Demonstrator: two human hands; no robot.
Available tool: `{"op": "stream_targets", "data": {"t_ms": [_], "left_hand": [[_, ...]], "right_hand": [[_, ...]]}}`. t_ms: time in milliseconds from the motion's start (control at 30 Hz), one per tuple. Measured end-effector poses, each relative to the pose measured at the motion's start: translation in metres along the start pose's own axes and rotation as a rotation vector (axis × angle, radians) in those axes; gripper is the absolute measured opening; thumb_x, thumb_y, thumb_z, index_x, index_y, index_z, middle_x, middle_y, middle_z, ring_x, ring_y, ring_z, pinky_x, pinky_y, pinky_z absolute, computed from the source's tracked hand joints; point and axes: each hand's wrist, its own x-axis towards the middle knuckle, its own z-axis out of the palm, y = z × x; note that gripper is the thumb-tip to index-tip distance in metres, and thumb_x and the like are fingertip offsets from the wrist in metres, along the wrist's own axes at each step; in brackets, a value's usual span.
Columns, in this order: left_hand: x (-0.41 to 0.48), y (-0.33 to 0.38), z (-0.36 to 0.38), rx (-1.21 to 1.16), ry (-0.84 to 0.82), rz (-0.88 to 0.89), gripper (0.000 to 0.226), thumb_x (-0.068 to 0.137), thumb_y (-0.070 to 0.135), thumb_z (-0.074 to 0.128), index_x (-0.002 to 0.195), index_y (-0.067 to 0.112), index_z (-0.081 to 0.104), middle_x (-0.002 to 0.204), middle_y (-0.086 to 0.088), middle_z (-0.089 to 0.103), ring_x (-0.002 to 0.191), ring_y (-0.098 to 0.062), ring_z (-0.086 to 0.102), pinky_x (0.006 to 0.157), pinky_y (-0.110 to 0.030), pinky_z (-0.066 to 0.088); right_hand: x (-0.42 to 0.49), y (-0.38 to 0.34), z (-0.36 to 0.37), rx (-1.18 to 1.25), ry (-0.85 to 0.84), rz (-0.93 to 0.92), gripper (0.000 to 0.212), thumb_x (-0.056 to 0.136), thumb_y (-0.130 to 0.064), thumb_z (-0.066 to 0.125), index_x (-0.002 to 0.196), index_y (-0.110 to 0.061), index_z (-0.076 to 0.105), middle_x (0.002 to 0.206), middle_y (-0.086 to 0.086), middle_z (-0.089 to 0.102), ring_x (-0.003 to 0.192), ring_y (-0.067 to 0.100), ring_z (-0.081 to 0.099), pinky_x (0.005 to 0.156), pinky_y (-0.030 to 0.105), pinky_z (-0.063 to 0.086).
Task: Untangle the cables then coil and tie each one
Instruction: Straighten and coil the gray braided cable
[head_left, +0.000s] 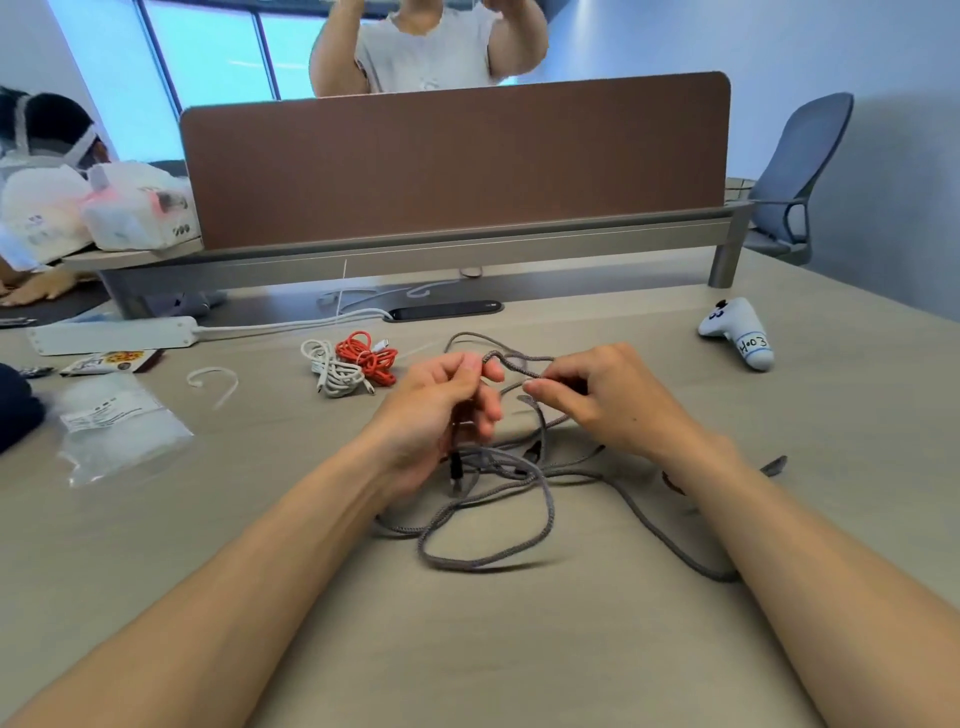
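Head view: a beige laminate table (467, 649) fills the lower frame, and a long grey braided cable (493, 460) lies on it in loose, overlapping loops at the centre, with one strand trailing off toward 4 o'clock and a dark plug end lying at 3 o'clock of the tangle. The left hand (441, 410) has its fingers curled, with thumb and forefinger pinching a raised bend of the grey braided cable above the tangle, and a dark connector hangs below its palm. The right hand (597, 400), just beside it at 3 o'clock, pinches the same raised stretch between thumb and forefinger, the other fingers folded under. At 11 o'clock from the hands sit a bundled white cable (335, 371) and a bundled red-orange cable (369, 356), touching each other. Further toward 10 o'clock lies a white plastic power strip (114, 335), and at 9 o'clock a clear plastic bag (119, 431) with a curved white tie strip (215, 382) near it. A white game controller (737, 332) with a handwritten label rests at 2 o'clock. At 12 o'clock a brown fabric divider panel (457, 161) stands along the table's far edge, with a person in a pale shirt (426, 47) behind it and a grey office chair (800, 171) at 1 o'clock.
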Motion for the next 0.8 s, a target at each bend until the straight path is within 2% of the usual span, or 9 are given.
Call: {"op": "stream_targets", "data": {"t_ms": [100, 167, 267, 333, 400, 533, 633, 700, 800], "left_hand": [[0.003, 0.004, -0.013, 0.357, 0.087, 0.186, 0.031, 0.102, 0.020, 0.040, 0.081, 0.013, 0.062, 0.048, 0.005, 0.045, 0.045, -0.009, 0.033, 0.050, -0.025, 0.026], [0.002, 0.011, -0.019, 0.642, 0.158, 0.357, 0.030, 0.100, 0.023, 0.045, 0.077, 0.020, 0.064, 0.048, 0.007, 0.044, 0.048, -0.010, 0.036, 0.052, -0.026, 0.030], [0.001, 0.022, -0.034, 0.875, 0.266, 0.508, 0.028, 0.093, 0.039, 0.049, 0.072, 0.028, 0.064, 0.054, -0.005, 0.054, 0.051, -0.019, 0.049, 0.055, -0.032, 0.042], [-0.003, 0.029, -0.046, 0.855, 0.249, 0.455, 0.030, 0.088, 0.049, 0.050, 0.076, 0.029, 0.067, 0.067, -0.014, 0.062, 0.063, -0.032, 0.059, 0.063, -0.043, 0.054], [-0.009, 0.034, -0.052, 0.809, 0.176, 0.360, 0.026, 0.088, 0.047, 0.054, 0.080, 0.028, 0.069, 0.073, -0.016, 0.065, 0.068, -0.038, 0.060, 0.067, -0.047, 0.053], [-0.026, 0.038, -0.050, 0.918, 0.000, 0.211, 0.022, 0.097, 0.015, 0.053, 0.076, 0.017, 0.061, 0.061, -0.006, 0.057, 0.052, -0.005, 0.049, 0.055, -0.020, 0.040], [-0.032, 0.039, -0.045, 0.660, -0.050, 0.100, 0.021, 0.098, 0.014, 0.050, 0.080, 0.011, 0.061, 0.061, -0.004, 0.049, 0.054, -0.012, 0.043, 0.053, -0.024, 0.034], [-0.030, 0.041, -0.045, 0.609, -0.026, 0.116, 0.023, 0.097, 0.020, 0.050, 0.081, 0.013, 0.065, 0.064, -0.011, 0.048, 0.059, -0.017, 0.042, 0.056, -0.027, 0.033], [-0.024, 0.049, -0.052, 0.836, 0.089, 0.251, 0.024, 0.096, 0.025, 0.055, 0.081, 0.018, 0.072, 0.078, -0.019, 0.066, 0.070, -0.019, 0.063, 0.071, -0.033, 0.050]], "right_hand": [[0.000, -0.002, -0.003, 0.051, 0.034, -0.039, 0.032, 0.089, -0.038, 0.062, 0.069, -0.014, 0.070, 0.052, 0.000, 0.057, 0.051, 0.017, 0.046, 0.050, 0.029, 0.036], [0.000, -0.006, -0.005, 0.048, 0.061, -0.102, 0.034, 0.088, -0.040, 0.060, 0.068, -0.013, 0.068, 0.057, 0.002, 0.060, 0.055, 0.020, 0.051, 0.054, 0.033, 0.041], [-0.001, -0.007, -0.008, -0.020, 0.114, -0.167, 0.040, 0.086, -0.045, 0.059, 0.062, -0.014, 0.065, 0.057, -0.001, 0.059, 0.058, 0.017, 0.051, 0.055, 0.032, 0.041], [-0.003, -0.006, -0.014, -0.006, 0.150, -0.146, 0.044, 0.084, -0.047, 0.061, 0.054, -0.015, 0.059, 0.051, -0.005, 0.051, 0.052, 0.012, 0.044, 0.051, 0.026, 0.035], [-0.006, -0.005, -0.019, 0.062, 0.163, -0.122, 0.044, 0.084, -0.044, 0.063, 0.050, -0.018, 0.051, 0.046, -0.006, 0.042, 0.046, 0.013, 0.036, 0.047, 0.021, 0.027], [-0.006, -0.006, -0.024, 0.044, 0.276, -0.139, 0.041, 0.085, -0.040, 0.065, 0.052, -0.018, 0.054, 0.044, -0.005, 0.045, 0.042, 0.016, 0.038, 0.044, 0.021, 0.027], [-0.005, -0.002, -0.031, 0.000, 0.392, -0.131, 0.045, 0.086, -0.039, 0.065, 0.054, -0.008, 0.059, 0.044, -0.002, 0.045, 0.044, 0.019, 0.037, 0.044, 0.022, 0.026], [-0.005, 0.000, -0.036, 0.004, 0.442, -0.126, 0.046, 0.085, -0.039, 0.065, 0.054, -0.007, 0.057, 0.044, -0.005, 0.039, 0.048, 0.019, 0.034, 0.046, 0.020, 0.024], [-0.007, -0.003, -0.037, 0.035, 0.397, -0.130, 0.045, 0.083, -0.038, 0.067, 0.051, -0.010, 0.055, 0.043, -0.009, 0.041, 0.047, 0.017, 0.037, 0.045, 0.017, 0.024]]}}
